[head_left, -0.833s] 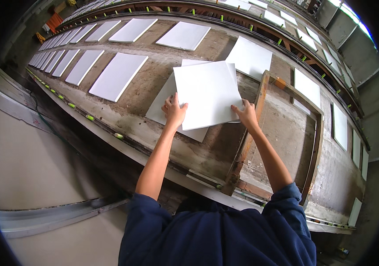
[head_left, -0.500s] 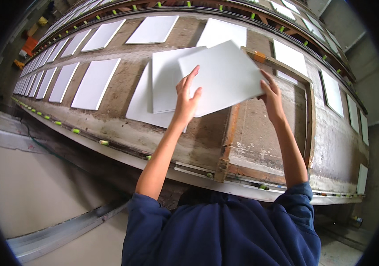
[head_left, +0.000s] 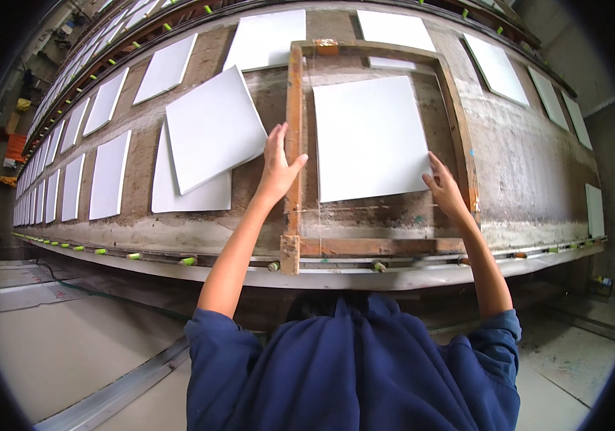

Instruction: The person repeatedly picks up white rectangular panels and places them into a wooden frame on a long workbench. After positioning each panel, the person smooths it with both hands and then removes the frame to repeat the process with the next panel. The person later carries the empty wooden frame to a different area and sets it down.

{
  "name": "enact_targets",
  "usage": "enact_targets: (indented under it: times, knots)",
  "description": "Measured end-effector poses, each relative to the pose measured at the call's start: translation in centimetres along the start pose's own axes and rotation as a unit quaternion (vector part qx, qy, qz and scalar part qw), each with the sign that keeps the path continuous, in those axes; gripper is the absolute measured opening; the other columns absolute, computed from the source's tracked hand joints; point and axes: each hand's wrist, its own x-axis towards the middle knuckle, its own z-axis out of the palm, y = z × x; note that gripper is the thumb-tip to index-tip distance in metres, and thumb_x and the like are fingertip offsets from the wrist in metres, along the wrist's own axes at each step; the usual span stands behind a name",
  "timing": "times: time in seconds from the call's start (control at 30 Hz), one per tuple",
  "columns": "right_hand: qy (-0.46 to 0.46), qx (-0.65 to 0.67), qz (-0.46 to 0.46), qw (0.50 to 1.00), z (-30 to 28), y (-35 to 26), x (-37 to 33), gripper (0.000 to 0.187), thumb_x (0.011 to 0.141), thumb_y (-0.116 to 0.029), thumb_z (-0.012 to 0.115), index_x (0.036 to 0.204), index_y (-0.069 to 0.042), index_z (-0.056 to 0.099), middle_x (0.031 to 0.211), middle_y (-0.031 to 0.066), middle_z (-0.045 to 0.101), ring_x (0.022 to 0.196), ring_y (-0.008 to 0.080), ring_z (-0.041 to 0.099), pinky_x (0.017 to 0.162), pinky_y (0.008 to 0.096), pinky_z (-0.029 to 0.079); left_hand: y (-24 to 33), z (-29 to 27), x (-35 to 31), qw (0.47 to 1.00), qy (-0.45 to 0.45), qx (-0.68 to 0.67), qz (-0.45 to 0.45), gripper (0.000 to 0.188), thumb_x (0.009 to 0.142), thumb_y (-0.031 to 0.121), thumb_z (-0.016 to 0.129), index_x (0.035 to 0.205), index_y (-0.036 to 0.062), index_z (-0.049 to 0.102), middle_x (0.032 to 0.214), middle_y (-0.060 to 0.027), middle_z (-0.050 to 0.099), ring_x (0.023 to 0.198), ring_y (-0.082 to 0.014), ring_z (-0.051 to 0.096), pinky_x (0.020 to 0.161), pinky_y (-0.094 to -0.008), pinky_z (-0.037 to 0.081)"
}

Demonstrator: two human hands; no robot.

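A white rectangular sheet (head_left: 371, 136) is inside a worn wooden frame (head_left: 454, 108) on the long table. At the sheet's right edge is my right hand (head_left: 446, 188), fingers apart and thumb by the lower right corner; they touch or nearly touch it. My left hand (head_left: 277, 171) is open over the frame's left bar, fingers stretched upward and thumb out to the side. It holds nothing. Just left of it, a tilted white stack (head_left: 214, 129) overlaps another white sheet (head_left: 196, 194). Whether the framed sheet lies fully flat I cannot tell.
Rows of white sheets (head_left: 111, 176) run down the table to the left, with more at the far side (head_left: 268, 39) and the right (head_left: 496, 68). Green-tipped pegs (head_left: 188, 261) line the table's near edge. A second table with sheets stands beyond.
The sheet held between both hands has moved right and down into the wooden frame. My left hand has come off it. The view has shifted to the right.
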Motion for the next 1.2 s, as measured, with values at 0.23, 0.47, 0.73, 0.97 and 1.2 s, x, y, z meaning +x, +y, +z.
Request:
enact_targets:
  times: [0.23, 0.47, 0.73, 0.97, 1.2]
  knots:
    - [0.258, -0.355, -0.030, 0.898, -7.4, 2.0, 0.2, 0.064, 0.079, -0.022, 0.065, 0.135, -0.009, 0.036, 0.129, 0.0233, 0.041, 0.120, 0.0367, 0.036, 0.100, 0.0439, 0.033, 1.5, 1.3, -1.5, 0.993, -0.029, -0.024, -0.111, 0.091, 0.077, 0.007, 0.063, 0.143, 0.0062, 0.001, 0.144, -0.0242, 0.017, 0.133, -0.0339, 0.022, 0.110, -0.0379, 0.020]
    - [0.206, -0.183, -0.048, 0.960, -6.9, 4.6, 2.3, 0.060, 0.079, -0.016, 0.064, 0.134, -0.009, 0.041, 0.090, 0.0131, 0.059, 0.077, 0.0219, 0.055, 0.073, 0.0333, 0.046, 2.1, -0.6, 0.2, 0.995, -0.017, -0.055, -0.083, 0.087, 0.072, -0.002, 0.054, 0.143, 0.0039, 0.004, 0.144, -0.0245, 0.020, 0.133, -0.0337, 0.022, 0.109, -0.0350, 0.023]
    - [0.170, -0.138, -0.025, 0.975, -1.9, -0.5, 1.5, 0.056, 0.078, -0.013, 0.061, 0.130, -0.004, 0.043, 0.110, 0.0219, 0.056, 0.105, 0.0329, 0.052, 0.092, 0.0381, 0.041, -1.9, -4.9, -1.0, 0.995, -0.010, -0.049, -0.090, 0.086, 0.073, -0.001, 0.056, 0.142, 0.0017, 0.006, 0.145, -0.0244, 0.017, 0.135, -0.0326, 0.019, 0.110, -0.0341, 0.018]
    - [0.162, -0.197, -0.077, 0.964, -1.4, 1.5, 2.2, 0.065, 0.079, -0.010, 0.060, 0.136, -0.007, 0.030, 0.123, 0.0218, 0.041, 0.118, 0.0366, 0.036, 0.100, 0.0431, 0.031, -2.4, -3.7, -2.6, 0.993, 0.005, -0.077, -0.086, 0.084, 0.077, 0.000, 0.056, 0.143, 0.0060, 0.004, 0.146, -0.0218, 0.017, 0.135, -0.0307, 0.019, 0.111, -0.0347, 0.018]
    - [0.152, -0.198, -0.063, 0.966, -2.3, 1.8, 2.0, 0.071, 0.077, -0.005, 0.062, 0.138, -0.008, 0.026, 0.122, 0.0209, 0.039, 0.117, 0.0362, 0.036, 0.101, 0.0432, 0.031, -1.6, -2.5, -2.6, 0.993, 0.013, -0.100, -0.058, 0.075, 0.079, -0.002, 0.054, 0.142, 0.0076, 0.015, 0.147, -0.0117, 0.020, 0.135, -0.0268, 0.019, 0.111, -0.0351, 0.017]
